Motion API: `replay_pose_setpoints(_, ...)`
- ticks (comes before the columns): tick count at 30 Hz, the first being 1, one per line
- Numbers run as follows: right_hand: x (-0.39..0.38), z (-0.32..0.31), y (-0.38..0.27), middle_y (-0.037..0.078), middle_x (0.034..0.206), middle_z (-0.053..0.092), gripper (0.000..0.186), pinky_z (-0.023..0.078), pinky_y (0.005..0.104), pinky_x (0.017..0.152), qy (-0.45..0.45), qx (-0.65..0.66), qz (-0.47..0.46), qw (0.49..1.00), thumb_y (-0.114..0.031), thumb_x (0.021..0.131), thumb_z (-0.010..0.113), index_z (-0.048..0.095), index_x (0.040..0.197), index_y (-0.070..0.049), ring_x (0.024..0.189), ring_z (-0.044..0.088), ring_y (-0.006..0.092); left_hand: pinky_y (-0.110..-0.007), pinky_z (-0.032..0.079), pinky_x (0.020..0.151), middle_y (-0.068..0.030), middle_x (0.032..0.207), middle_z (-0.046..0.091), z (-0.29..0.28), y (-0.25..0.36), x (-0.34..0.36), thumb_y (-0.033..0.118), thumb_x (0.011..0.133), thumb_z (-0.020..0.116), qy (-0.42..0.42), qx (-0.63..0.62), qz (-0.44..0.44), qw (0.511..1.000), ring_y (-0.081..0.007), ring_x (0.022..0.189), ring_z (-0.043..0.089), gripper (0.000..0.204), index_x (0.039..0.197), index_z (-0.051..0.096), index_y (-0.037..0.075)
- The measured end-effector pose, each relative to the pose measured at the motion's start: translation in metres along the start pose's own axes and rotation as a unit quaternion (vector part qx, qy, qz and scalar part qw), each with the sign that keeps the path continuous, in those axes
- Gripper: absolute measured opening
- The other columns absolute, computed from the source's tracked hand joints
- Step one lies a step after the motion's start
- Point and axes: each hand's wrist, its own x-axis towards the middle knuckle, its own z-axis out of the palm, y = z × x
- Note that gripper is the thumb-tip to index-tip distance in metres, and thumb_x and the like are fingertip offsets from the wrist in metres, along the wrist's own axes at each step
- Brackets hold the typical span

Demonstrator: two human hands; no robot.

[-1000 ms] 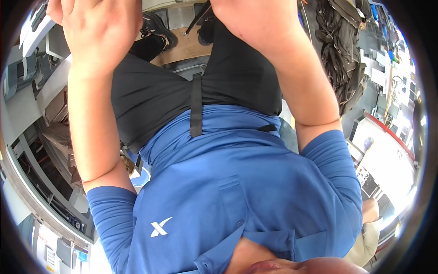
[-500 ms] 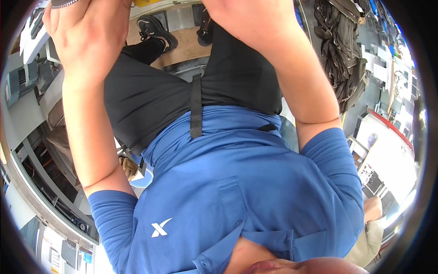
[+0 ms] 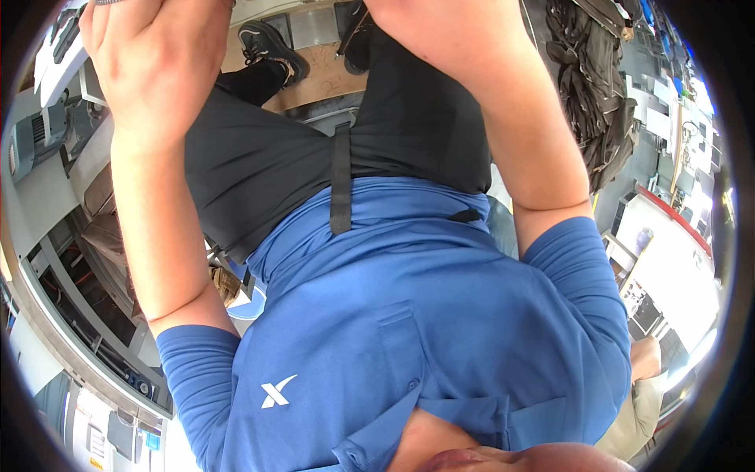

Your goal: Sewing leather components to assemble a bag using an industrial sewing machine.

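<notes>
My left hand (image 3: 157, 71) is raised at the upper left, its back showing and its fingers curled at the top edge. Whatever its fingers close on lies beyond the picture. A small ridged, silvery piece (image 3: 105, 2) shows against its finger at the very top. Further right, my right hand (image 3: 429, 31) reaches up to the same edge. Only its wrist and the heel of the hand show, so its fingers are hidden.
Below the hands are my lap in black trousers (image 3: 425, 118) and shoes (image 3: 271, 51) on a brown board (image 3: 322, 75). Dark bundled fabric (image 3: 590, 86) hangs at the right. A metal-framed bench (image 3: 86, 346) curves along the left. Another person's arm (image 3: 646, 358) shows at the lower right.
Both hands have shifted slightly down and right in the picture. A yellow strip at the top between them no longer shows; a pale edge is there now.
</notes>
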Motion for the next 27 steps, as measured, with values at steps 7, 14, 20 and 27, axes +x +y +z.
replay_pose_setpoints(7, -0.002, -0.005, -0.006, 0.019, 0.096, 0.065, 0.014, 0.046, 0.0508, 0.086, -0.057, 0.021, 0.043, 0.997, -0.009, 0.083, 0.063, 0.067, 0.094, -0.002, 0.094, 0.06, 0.0407, -0.045, 0.049, 0.088, -0.0172, 0.102, 0.068, -0.002, 0.006, 0.001, -0.005, 0.061, 0.08, 0.012, 0.004, -0.03, 0.999, -0.0367, 0.099, 0.064, 0.031, 0.091, 0.075, -0.001)
replay_pose_setpoints(14, -0.005, -0.003, -0.004, 0.02, 0.098, 0.064, 0.017, 0.045, 0.0514, 0.086, 0.035, 0.041, -0.021, 0.998, -0.01, 0.082, 0.064, 0.067, 0.096, -0.002, 0.096, 0.058, 0.0433, -0.045, 0.049, 0.091, -0.018, 0.111, 0.068, -0.004, -0.003, -0.008, -0.004, 0.063, 0.079, -0.011, -0.031, -0.021, 0.999, -0.0366, 0.103, 0.064, 0.032, 0.094, 0.076, 0.0)
replay_pose_setpoints(20, -0.037, -0.017, -0.022, 0.008, 0.067, 0.056, 0.012, 0.044, 0.0438, 0.064, -0.037, 0.134, 0.059, 0.989, -0.011, 0.066, 0.074, 0.068, 0.076, -0.006, 0.067, 0.057, 0.0292, -0.05, 0.046, 0.094, -0.0144, 0.107, 0.064, -0.023, 0.009, -0.054, 0.007, 0.067, 0.074, -0.138, -0.096, -0.145, 0.975, -0.0376, 0.102, 0.06, 0.029, 0.096, 0.073, 0.008)
replay_pose_setpoints(27, -0.027, -0.048, 0.007, 0.014, 0.096, 0.071, 0.013, 0.053, 0.031, 0.075, 0.075, 0.344, 0.206, 0.913, -0.005, 0.084, 0.064, 0.072, 0.091, 0.003, 0.083, 0.067, 0.0193, -0.038, 0.046, 0.101, -0.0169, 0.121, 0.066, -0.035, 0.011, -0.064, 0.003, 0.092, 0.058, 0.043, -0.317, -0.474, 0.821, -0.0258, 0.114, 0.06, 0.017, 0.105, 0.067, -0.002)
